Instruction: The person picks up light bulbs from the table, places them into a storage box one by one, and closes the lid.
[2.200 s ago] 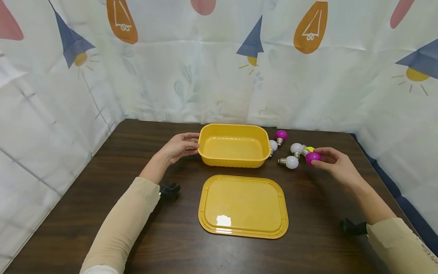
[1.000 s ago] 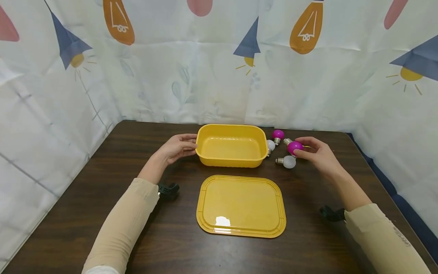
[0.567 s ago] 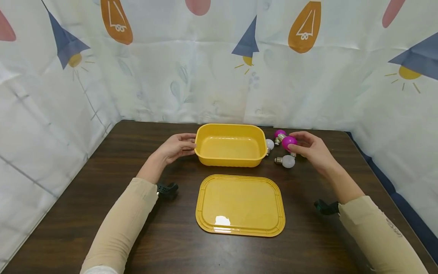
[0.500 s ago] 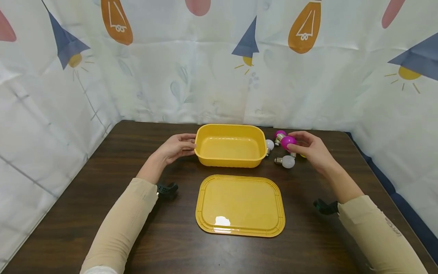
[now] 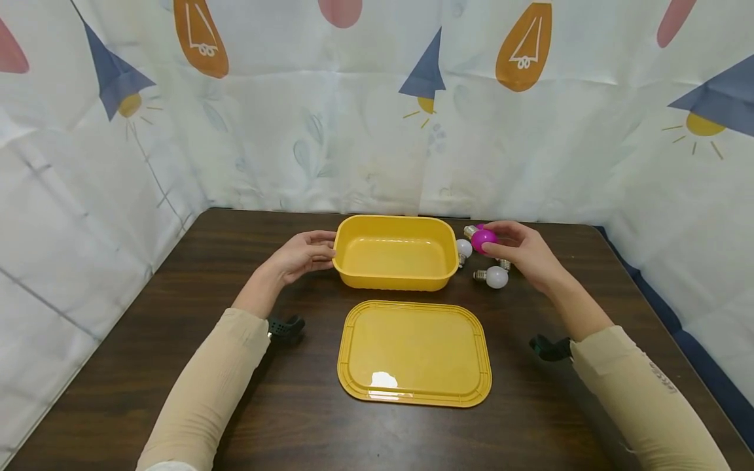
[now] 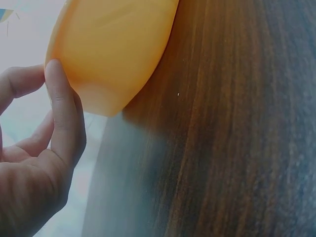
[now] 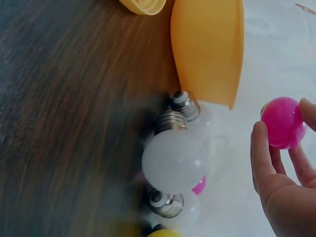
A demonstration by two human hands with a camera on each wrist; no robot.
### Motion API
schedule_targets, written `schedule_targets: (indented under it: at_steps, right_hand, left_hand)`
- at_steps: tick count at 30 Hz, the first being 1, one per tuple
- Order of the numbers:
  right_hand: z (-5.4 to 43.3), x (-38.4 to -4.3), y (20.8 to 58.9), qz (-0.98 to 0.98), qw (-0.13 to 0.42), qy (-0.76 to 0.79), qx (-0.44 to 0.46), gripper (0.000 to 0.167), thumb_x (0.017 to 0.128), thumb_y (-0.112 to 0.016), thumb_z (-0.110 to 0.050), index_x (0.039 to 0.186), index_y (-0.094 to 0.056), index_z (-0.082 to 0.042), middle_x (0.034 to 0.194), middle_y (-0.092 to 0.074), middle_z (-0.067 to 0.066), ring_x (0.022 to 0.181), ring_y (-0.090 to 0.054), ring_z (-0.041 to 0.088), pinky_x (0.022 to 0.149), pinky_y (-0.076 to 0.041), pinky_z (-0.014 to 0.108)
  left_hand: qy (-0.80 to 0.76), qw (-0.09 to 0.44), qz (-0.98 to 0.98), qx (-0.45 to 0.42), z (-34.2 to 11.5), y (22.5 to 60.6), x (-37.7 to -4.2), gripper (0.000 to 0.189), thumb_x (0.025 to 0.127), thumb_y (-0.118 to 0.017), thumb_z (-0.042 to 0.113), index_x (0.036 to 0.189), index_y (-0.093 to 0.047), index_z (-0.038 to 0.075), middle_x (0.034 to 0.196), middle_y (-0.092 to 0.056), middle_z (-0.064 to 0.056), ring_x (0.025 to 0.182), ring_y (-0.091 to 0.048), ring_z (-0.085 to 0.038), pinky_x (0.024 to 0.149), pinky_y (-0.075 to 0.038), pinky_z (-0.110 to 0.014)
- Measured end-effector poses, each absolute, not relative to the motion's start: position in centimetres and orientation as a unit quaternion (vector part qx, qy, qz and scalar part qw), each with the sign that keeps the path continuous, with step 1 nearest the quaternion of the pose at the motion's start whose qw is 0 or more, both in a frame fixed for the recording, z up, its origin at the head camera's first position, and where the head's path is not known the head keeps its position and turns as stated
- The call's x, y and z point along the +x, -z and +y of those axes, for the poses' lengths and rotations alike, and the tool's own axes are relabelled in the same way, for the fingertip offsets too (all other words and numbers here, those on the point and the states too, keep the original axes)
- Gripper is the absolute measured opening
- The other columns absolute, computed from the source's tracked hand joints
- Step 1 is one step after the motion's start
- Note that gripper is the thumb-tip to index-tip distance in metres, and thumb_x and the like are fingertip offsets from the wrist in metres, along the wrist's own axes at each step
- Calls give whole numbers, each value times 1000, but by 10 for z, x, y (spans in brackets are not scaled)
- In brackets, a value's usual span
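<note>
Bulb (image 5: 484, 241), magenta, pinched in right hand (image 5: 526, 254), left hand (image 5: 302, 256), fingers bent, holding tub (image 5: 396, 281) by left end, tray (image 5: 415, 353) nearer.

Beige sleeves (image 5: 206, 386), the right one faintly marked, meet dark pieces (image 5: 285, 327) worn at the wrists.
</note>
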State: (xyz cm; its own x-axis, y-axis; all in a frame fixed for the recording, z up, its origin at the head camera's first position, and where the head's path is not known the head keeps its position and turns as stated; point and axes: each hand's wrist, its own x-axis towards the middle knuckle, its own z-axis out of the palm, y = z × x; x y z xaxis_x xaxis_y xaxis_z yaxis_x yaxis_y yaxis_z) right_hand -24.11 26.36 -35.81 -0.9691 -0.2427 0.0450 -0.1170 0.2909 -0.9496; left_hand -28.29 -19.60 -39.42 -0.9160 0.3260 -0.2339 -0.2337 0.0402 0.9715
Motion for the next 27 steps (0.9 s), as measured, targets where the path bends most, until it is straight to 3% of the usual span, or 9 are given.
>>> schedule_targets:
  at_steps: [5, 11, 22, 27]
  right_hand:
    - [260, -243, 353, 813, 60, 568, -112, 55, 98, -74, -27, 142, -53, -2, 139, -55, 12, 118, -59, 21, 99, -54, 33]
    - [252, -248, 349, 815, 65, 564, -115, 56, 98, -73, -26, 144, -52, -2, 140, -54, 15, 121, -57, 24, 94, -54, 26]
    - [234, -256, 343, 812, 88, 565, -120, 54, 99, -72, -22, 144, -51, -2, 142, -52, 16, 123, -54, 29, 92, -53, 25]
    - [226, -261, 346, 805, 99, 570, -133, 51, 100, -71, -19, 143, -51, 0, 139, -52, 17, 120, -55, 31, 100, -52, 35]
  left_hand:
    - [-688, 202, 696, 38, -195, 394, -282, 56, 99, -65, 0, 150, -42, -2, 125, -61, -17, 93, -70, -20, 88, -59, -34]
    - [-683, 203, 701, 42, -195, 392, -281, 56, 99, -66, 1, 149, -42, -2, 122, -61, -16, 94, -69, -21, 90, -59, -36]
    - [-676, 207, 706, 42, -196, 391, -278, 56, 100, -65, 2, 151, -40, -1, 129, -59, -19, 96, -68, -22, 89, -59, -35]
    - [-674, 212, 707, 46, -197, 393, -279, 58, 100, -65, 2, 151, -39, -2, 129, -58, -18, 97, -69, -22, 93, -58, -37]
